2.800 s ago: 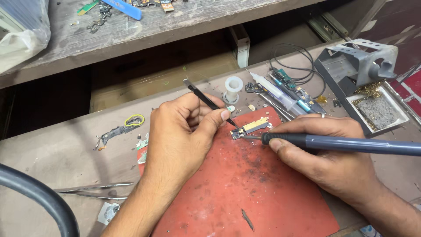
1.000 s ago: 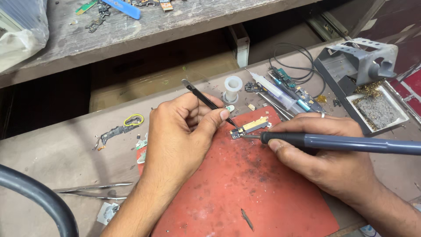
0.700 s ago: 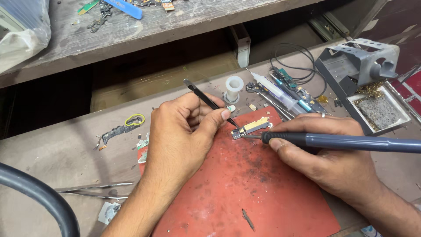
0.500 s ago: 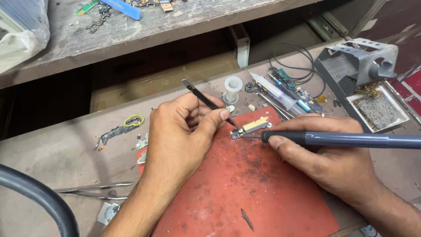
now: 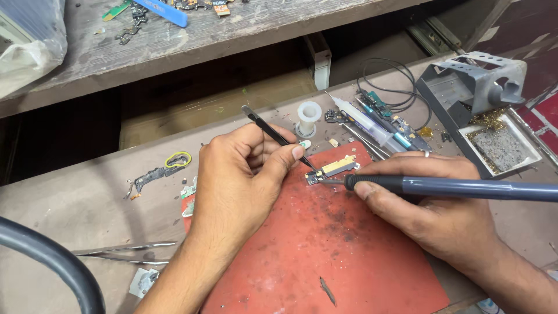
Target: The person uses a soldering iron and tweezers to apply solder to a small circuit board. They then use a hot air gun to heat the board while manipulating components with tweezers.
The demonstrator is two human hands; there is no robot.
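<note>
Tweezers [image 5: 273, 135] pinched in my left hand [image 5: 244, 180] pin the board [image 5: 331, 170] on the red mat [image 5: 325, 250], so I'd keep them steady while my right hand [image 5: 442, 209], clamped on the iron [image 5: 453, 187], touches only the board's near end.

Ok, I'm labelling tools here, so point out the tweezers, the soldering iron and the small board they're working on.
tweezers [image 5: 272, 132], head view, on the black shaft above the left thumb
soldering iron [image 5: 465, 187], head view, on the grey handle
small board [image 5: 332, 169], head view, on its gold part
</note>
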